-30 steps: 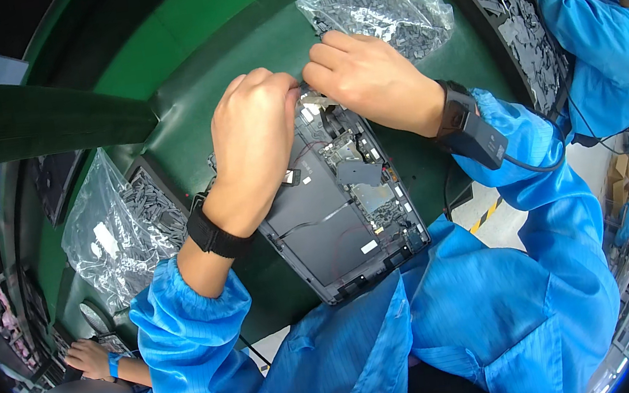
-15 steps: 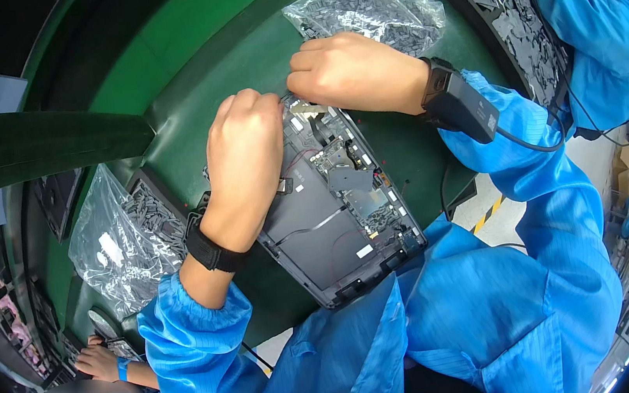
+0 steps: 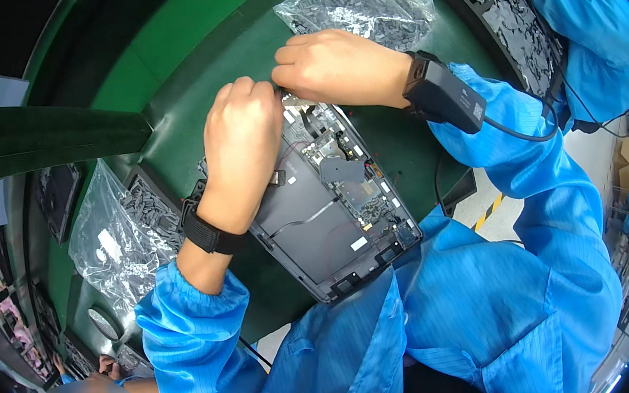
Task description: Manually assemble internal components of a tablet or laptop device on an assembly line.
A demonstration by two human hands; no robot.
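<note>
An opened, dark flat device casing, like a tablet or slim laptop, lies tilted on the green bench in front of me. Its circuit board, thin cables and a loose-looking grey flap are exposed along the right side. My left hand is closed over the casing's far left corner, knuckles up. Beside it, my right hand is curled at the far edge, its fingers pinched together. The two hands nearly touch. Both sets of fingertips are hidden, so what they grip does not show.
Clear plastic bags of small dark parts lie beyond my right hand and at left. A dark tray of similar parts sits beside the left bag. A long bin of grey pieces runs at right. Co-workers in blue work nearby.
My right hand has shifted slightly left, closer to my left hand. The view has moved a little too. At lower left, a co-worker's hand has moved down.
</note>
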